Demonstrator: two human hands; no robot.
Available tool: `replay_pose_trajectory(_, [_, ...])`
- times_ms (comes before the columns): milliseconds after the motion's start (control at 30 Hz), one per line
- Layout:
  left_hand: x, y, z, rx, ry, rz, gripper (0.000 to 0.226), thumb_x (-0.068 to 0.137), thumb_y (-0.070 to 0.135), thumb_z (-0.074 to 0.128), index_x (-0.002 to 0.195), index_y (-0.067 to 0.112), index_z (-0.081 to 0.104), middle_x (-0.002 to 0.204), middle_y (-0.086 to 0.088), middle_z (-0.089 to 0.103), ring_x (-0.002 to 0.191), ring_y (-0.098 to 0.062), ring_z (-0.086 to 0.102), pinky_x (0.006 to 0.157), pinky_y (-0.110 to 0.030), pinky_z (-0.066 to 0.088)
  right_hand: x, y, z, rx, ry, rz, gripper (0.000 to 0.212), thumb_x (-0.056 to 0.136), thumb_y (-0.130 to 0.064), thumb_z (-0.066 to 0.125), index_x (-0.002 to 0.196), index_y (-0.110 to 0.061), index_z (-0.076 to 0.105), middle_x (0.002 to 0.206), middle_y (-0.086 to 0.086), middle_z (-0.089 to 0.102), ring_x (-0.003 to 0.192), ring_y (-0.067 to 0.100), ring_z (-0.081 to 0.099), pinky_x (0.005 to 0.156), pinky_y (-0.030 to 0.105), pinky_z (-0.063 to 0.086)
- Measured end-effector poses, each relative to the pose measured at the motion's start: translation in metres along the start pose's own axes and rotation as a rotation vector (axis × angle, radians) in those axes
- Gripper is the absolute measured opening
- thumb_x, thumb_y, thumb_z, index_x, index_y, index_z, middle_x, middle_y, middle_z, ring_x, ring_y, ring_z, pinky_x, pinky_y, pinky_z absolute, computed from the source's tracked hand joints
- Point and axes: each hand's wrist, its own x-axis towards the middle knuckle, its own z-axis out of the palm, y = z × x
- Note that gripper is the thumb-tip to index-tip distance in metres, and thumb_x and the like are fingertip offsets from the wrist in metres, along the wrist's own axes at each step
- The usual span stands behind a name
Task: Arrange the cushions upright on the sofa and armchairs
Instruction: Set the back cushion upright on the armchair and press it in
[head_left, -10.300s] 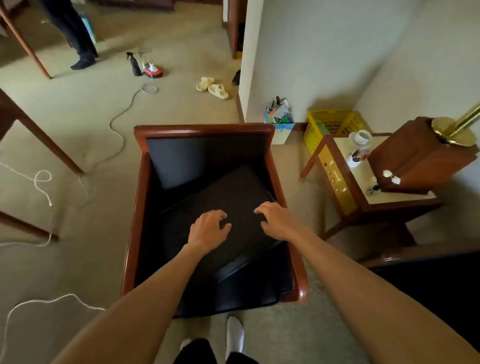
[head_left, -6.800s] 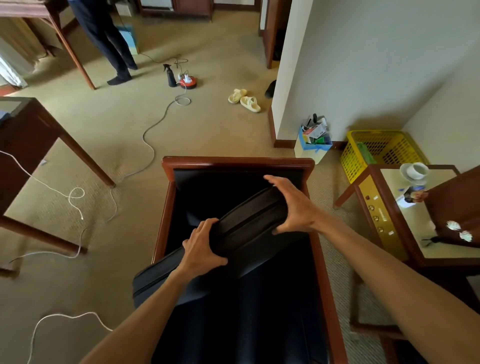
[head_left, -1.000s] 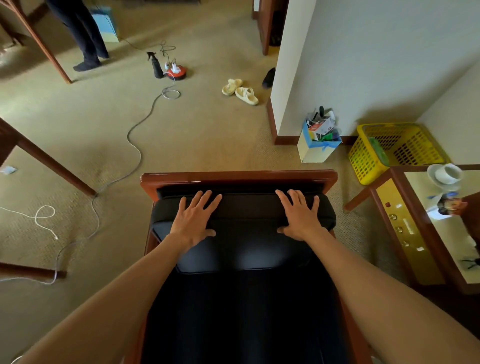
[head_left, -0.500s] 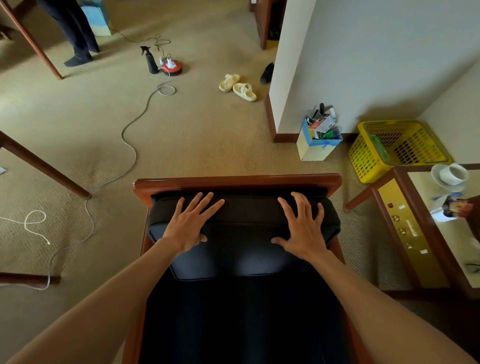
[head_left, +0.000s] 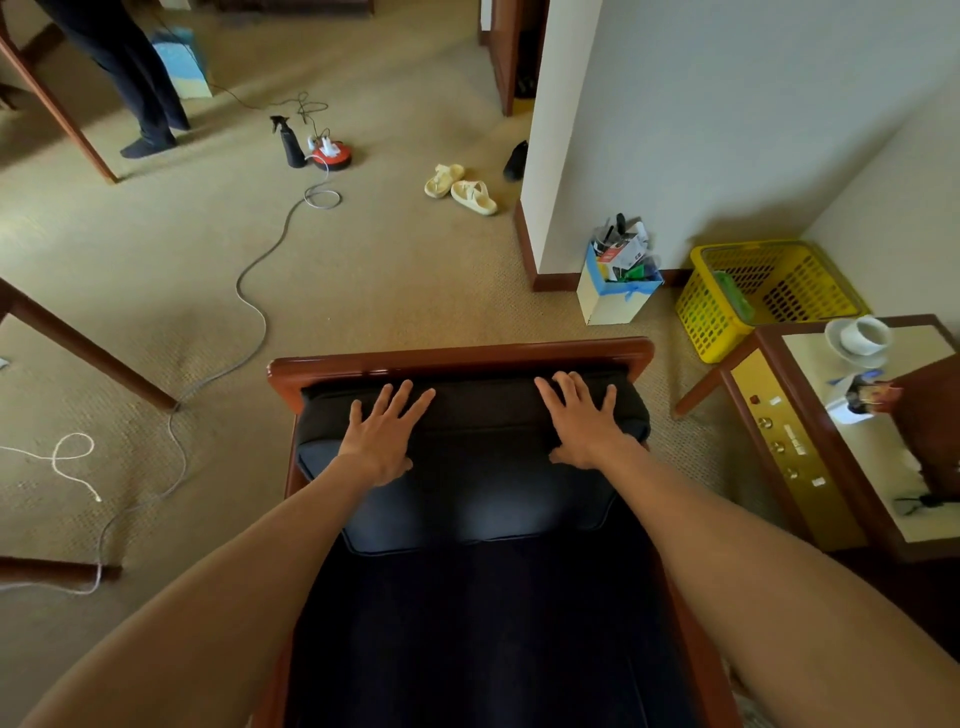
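Both hands, left hand (head_left: 382, 439) and right hand (head_left: 582, 421), lay flat with fingers spread on the black leather cushion (head_left: 467, 467), which stood against the wooden-framed armchair's back rail (head_left: 457, 358).

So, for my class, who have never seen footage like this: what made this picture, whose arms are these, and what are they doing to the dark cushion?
There is no machine here. A person wears a wide-angle camera on the head, so you look forward and down along their own bare arms. The left hand and right hand lie flat, fingers spread, on a dark cushion that stands against the back of a wooden-framed armchair. Nothing is gripped; both palms just press on it. Around the chair are carpet, a grey cable, pale slippers, a yellow basket and a side table with a white cup. Another person's legs show top left.
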Motion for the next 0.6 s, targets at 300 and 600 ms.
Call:
replay_pose_trajectory(300, [-0.045, 0.064, -0.129, -0.414, 0.206, -0.041, 0.052, 0.086, 0.050, 0.065, 0.124, 0.013, 0.062, 0.126, -0.007, 0.063, 0.118, -0.028, 0.058, 0.098, -0.040, 0.046, -0.076, -0.036, -0.121, 0.201, 0.107, -0.094, 0.062, 0.089, -0.029, 0.067, 0.145, -0.019, 0.042, 0.144, 0.009, 0.043, 0.133, 0.032, 0.044, 0.109, 0.053, 0.037])
replay_pose_trajectory(600, [-0.123, 0.197, -0.255, -0.324, 0.374, 0.239, 0.039, 0.086, 0.041, 0.069, 0.114, 0.014, 0.066, 0.118, -0.002, 0.067, 0.102, -0.020, 0.062, 0.089, -0.035, 0.049, -0.226, 0.040, -0.209, 0.318, 0.399, 0.038, 0.045, 0.084, -0.028, 0.069, 0.127, -0.020, 0.062, 0.134, 0.006, 0.057, 0.124, 0.027, 0.053, 0.099, 0.036, 0.047])
